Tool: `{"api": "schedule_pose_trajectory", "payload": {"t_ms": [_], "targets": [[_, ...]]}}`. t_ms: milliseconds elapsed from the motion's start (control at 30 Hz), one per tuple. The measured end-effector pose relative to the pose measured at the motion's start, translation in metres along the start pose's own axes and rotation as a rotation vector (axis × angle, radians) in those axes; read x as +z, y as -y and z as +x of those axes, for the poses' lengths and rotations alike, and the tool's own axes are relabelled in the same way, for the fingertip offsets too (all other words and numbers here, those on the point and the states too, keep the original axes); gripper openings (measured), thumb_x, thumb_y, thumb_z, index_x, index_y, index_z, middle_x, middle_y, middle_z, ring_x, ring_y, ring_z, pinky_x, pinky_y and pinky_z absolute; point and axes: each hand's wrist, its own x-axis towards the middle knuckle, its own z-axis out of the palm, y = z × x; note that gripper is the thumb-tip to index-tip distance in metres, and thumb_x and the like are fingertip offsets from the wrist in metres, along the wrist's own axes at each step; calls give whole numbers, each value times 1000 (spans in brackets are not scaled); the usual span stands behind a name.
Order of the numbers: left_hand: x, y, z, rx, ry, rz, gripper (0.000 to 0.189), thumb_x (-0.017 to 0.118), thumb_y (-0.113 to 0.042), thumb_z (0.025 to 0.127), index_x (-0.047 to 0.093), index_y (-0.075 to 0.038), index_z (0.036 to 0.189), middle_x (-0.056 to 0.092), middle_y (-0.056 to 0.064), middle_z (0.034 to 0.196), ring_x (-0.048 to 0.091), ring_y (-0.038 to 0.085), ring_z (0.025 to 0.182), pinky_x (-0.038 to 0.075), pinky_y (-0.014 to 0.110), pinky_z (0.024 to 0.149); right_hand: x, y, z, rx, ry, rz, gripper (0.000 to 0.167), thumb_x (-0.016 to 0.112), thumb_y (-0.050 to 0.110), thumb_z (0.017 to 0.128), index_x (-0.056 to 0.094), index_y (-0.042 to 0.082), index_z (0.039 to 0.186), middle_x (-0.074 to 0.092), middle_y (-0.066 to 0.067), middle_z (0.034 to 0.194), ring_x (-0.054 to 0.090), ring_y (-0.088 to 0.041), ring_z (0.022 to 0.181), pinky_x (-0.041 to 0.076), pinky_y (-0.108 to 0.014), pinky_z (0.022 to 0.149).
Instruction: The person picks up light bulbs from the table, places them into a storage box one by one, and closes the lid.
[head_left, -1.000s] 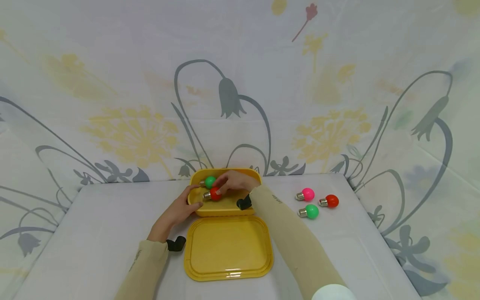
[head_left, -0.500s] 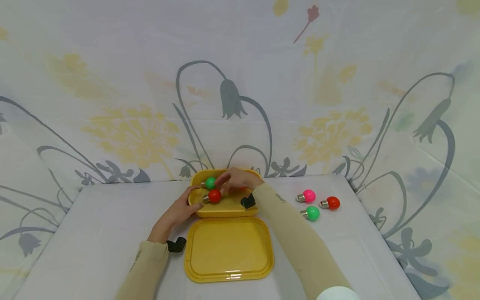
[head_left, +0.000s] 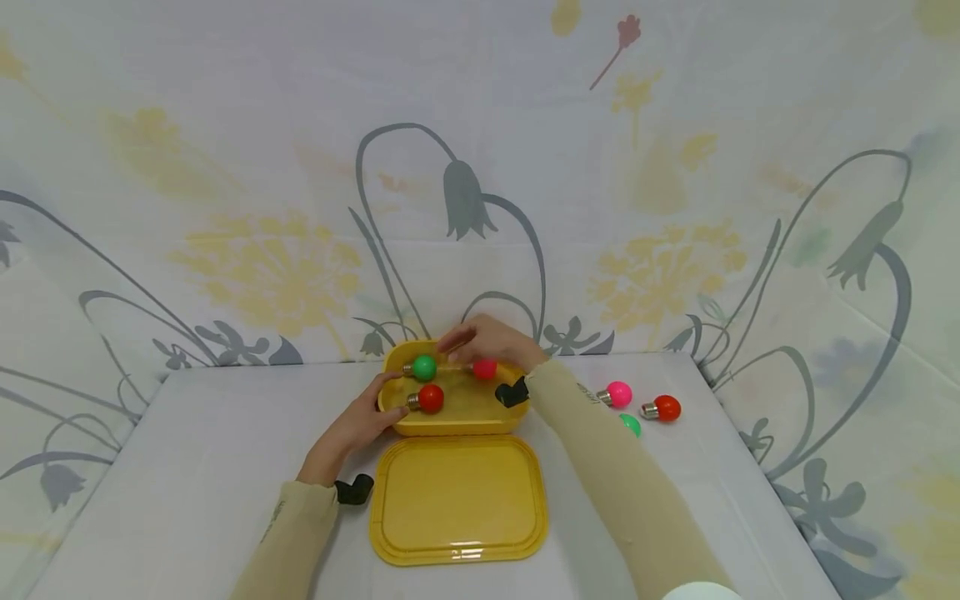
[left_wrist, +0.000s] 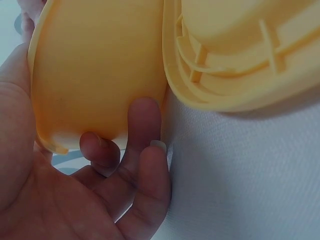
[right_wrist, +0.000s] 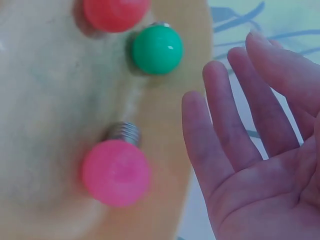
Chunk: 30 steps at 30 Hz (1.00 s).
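Observation:
A yellow plastic box [head_left: 465,428] stands at the back of the table. Inside lie a green light bulb [head_left: 424,367], a red light bulb [head_left: 431,398] and a pink light bulb [right_wrist: 116,172]. My left hand [head_left: 365,421] grips the box's left end, thumb over the rim and fingers [left_wrist: 144,117] against the outer wall. Over the back right of the box hovers my right hand [head_left: 491,340], fingers loosely extended. Nothing is in it, as the right wrist view shows, and the pink bulb lies just beside it.
A flat yellow lid [head_left: 459,500] lies directly in front of the box. To the right on the white cloth are another pink bulb [head_left: 619,394], a second red bulb [head_left: 667,407] and another green bulb [head_left: 632,424], partly hidden by the right sleeve. Patterned fabric rises behind the box.
My right hand has let go of the red bulb, then moved back and right, uncovering the pink bulb in the box. My left hand has stayed on the box's left end.

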Motion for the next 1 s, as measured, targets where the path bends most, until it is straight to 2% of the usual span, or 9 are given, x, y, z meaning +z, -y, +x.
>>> {"api": "schedule_pose_trajectory", "payload": {"t_ms": [167,367,500,667,767,1000], "targets": [[0,1,-1,7,-4,14,63,65,-24,96,34,-15,149,42,28,145,48,39,119,38,53,104,-10,4,-12,-29,-27,45,30,68,7,93,69,4,123,67,-16,124,63,-36,112,52,-31,90],[1,1,1,-5,-19,35,66,67,-28,94,34,-16,150,42,26,146,49,39,120,37,54,105,-23,8,-27,-58,-53,67,30,68,8,93,69,4,123,66,-16,126,64,-31,112,50,-33,93],[1,2,2,-15,-19,31,67,66,-29,93,33,-17,151,41,26,148,47,39,124,34,55,107,-33,9,-39,-50,-48,92,32,67,8,94,67,3,125,65,-15,126,60,-37,117,49,-36,96],[1,1,2,-19,-22,23,67,66,-27,93,33,-18,151,40,26,149,44,41,129,32,56,108,-44,8,-59,-43,-63,51,32,67,10,95,67,5,126,65,-13,127,61,-32,116,48,-40,98],[1,0,2,-22,-24,17,66,66,-26,93,34,-19,150,41,24,149,44,40,129,32,56,109,-49,0,-69,-49,-75,43,32,67,12,95,68,5,126,65,-16,127,62,-28,115,47,-41,99],[1,0,1,-9,-24,14,66,67,-28,94,35,-17,150,42,26,148,47,39,124,35,54,106,-56,-23,-94,-43,-97,91,33,66,8,95,66,1,127,60,-25,130,59,-32,119,46,-42,100]]}}
